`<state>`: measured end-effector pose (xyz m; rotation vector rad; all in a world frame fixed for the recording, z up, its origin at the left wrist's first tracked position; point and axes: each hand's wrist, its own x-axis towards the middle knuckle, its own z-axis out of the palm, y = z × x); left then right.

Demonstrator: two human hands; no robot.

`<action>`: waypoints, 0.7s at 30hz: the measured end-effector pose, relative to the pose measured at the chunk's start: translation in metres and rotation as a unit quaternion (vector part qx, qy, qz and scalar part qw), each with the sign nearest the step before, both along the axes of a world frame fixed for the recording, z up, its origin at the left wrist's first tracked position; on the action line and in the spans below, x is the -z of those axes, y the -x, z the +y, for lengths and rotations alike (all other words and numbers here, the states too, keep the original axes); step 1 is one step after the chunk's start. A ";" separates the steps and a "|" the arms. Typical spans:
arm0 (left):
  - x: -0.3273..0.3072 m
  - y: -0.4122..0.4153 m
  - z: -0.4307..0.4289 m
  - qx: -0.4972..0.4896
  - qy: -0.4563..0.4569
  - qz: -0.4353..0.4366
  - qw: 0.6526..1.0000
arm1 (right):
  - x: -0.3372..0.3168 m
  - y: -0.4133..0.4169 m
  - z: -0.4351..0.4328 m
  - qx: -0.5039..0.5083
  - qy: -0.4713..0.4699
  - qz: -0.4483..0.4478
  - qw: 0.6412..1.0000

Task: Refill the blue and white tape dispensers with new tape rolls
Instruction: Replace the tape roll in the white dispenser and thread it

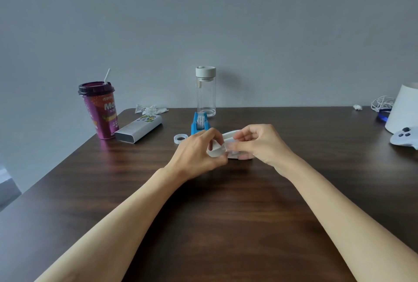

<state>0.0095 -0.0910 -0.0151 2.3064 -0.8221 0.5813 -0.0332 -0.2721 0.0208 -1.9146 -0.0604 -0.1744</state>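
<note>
We hold the white dispenser (234, 146) just above the table (226, 213) in our right hand (260, 143), fingers closed around its body to keep it steady. Our left hand (199, 152) pinches a white tape roll (216, 150) against its near end, probably to seat it. The blue dispenser (199, 124) stands just behind, with a roll already inside.

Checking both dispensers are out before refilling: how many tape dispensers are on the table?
2: the blue dispenser stands before the clear bottle; the white dispenser is held between both hands, mostly hidden.
</note>
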 end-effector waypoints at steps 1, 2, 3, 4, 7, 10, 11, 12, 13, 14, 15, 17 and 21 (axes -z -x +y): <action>-0.001 0.001 0.000 -0.001 0.007 -0.002 1.000 | -0.001 0.000 -0.002 0.006 -0.005 0.002 1.000; -0.002 0.001 0.000 -0.003 0.016 -0.001 1.000 | -0.003 0.000 -0.004 0.011 -0.012 0.006 1.000; -0.003 0.002 0.000 -0.005 0.026 0.003 1.000 | -0.004 -0.001 -0.008 0.013 -0.015 0.014 1.000; -0.004 0.002 0.001 -0.005 0.034 0.008 0.999 | -0.005 -0.001 -0.012 0.012 -0.008 0.025 1.000; -0.006 0.003 0.003 0.019 0.042 0.015 0.999 | -0.004 -0.003 -0.023 -0.006 0.119 0.057 0.991; -0.006 0.006 0.004 0.031 0.027 0.009 0.999 | 0.002 -0.004 -0.026 0.003 0.265 0.046 0.963; -0.006 0.006 0.003 0.029 0.020 0.009 0.999 | 0.003 -0.005 -0.027 0.011 0.282 0.042 0.958; -0.006 0.007 0.003 0.027 0.015 0.010 0.999 | 0.003 -0.006 -0.029 0.014 0.288 0.042 0.957; -0.007 0.007 0.003 0.025 0.011 0.012 1.000 | 0.003 -0.007 -0.030 0.019 0.286 0.041 0.957; -0.007 0.007 0.003 0.024 0.007 0.015 1.000 | 0.002 -0.009 -0.033 0.033 0.279 0.034 0.959; -0.007 0.007 0.004 0.024 0.004 0.018 1.000 | 0.003 -0.010 -0.036 0.059 0.274 0.018 0.960; -0.008 0.007 0.004 0.029 0.004 0.022 0.999 | 0.004 -0.013 -0.042 0.133 0.289 -0.034 0.947; -0.009 0.007 0.004 0.029 0.007 0.026 0.999 | 0.022 -0.025 -0.058 0.182 0.377 -0.077 0.905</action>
